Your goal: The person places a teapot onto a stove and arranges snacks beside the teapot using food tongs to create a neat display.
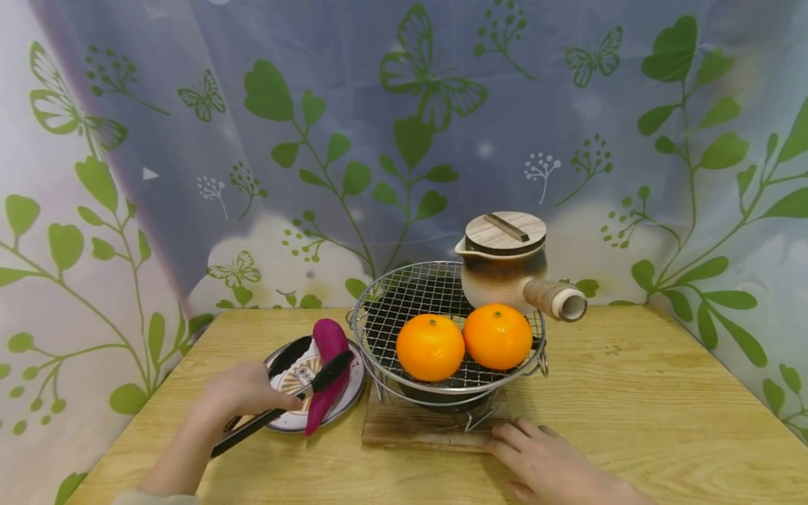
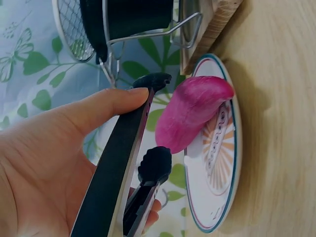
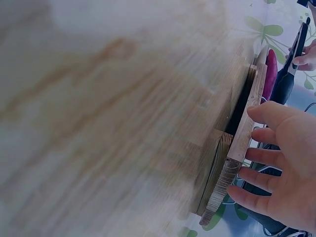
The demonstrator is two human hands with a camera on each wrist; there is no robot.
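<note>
My left hand (image 1: 249, 389) grips a pair of black-tipped kitchen tongs (image 2: 116, 165), thumb on one arm and fingers on the other. The tongs' arms stand apart, with nothing between their tips. In the head view one tip overlaps a purple sweet potato (image 1: 330, 340), which lies across the right side of a patterned round plate (image 1: 357, 391). My right hand (image 1: 555, 456) has its fingers extended, fingertips right at the near right corner of a wooden board (image 1: 416, 433). In the right wrist view those fingers (image 3: 264, 157) line the board's edge.
On the board stands a small grill with a round wire rack (image 1: 394, 308). Two oranges, the left orange (image 1: 431, 348) and the right orange (image 1: 499, 337), sit on its front. Behind them is a lidded teapot (image 1: 499, 277), its side handle (image 1: 555, 298) sticking out right. A patterned curtain (image 1: 353, 105) hangs behind.
</note>
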